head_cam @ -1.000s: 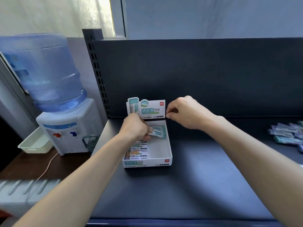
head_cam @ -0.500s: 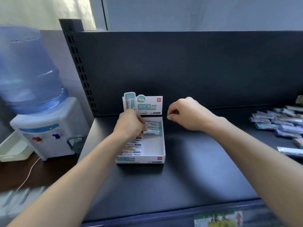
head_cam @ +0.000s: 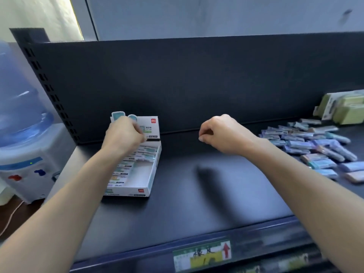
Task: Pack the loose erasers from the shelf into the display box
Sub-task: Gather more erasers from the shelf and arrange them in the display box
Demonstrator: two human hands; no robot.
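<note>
Right under me, the shelf's front rail carries a green and yellow label [head_cam: 201, 255] with a red arrow, blurred beyond reading. Up from there runs the dark shelf [head_cam: 197, 209], with both my bare forearms stretched out over it.

Here's the display box [head_cam: 137, 191] on the left part of the shelf, white, its open top facing me. A row of packed erasers [head_cam: 126, 166] fills its left side, and the right side shows bare white floor.

My left hand [head_cam: 123, 134] hangs over the far end of the box, in front of its upright header card [head_cam: 152, 127]. Those fingers are curled in tight (whether anything sits inside them I cannot tell from here).

My right hand [head_cam: 224, 134] hovers above the shelf, well apart from the box. Its fingers are curled under, thumb tip against the forefinger, and nothing shows between them.

Off to the far right lie the loose erasers [head_cam: 311, 146], a scattered heap of blue, teal and tan wrappers flat on the shelf. Behind them, against the back, stand some green packs [head_cam: 348, 113].

The dark back panel [head_cam: 197, 79] closes it all off, and a water dispenser [head_cam: 27, 164] stands beside the shelf at left.
</note>
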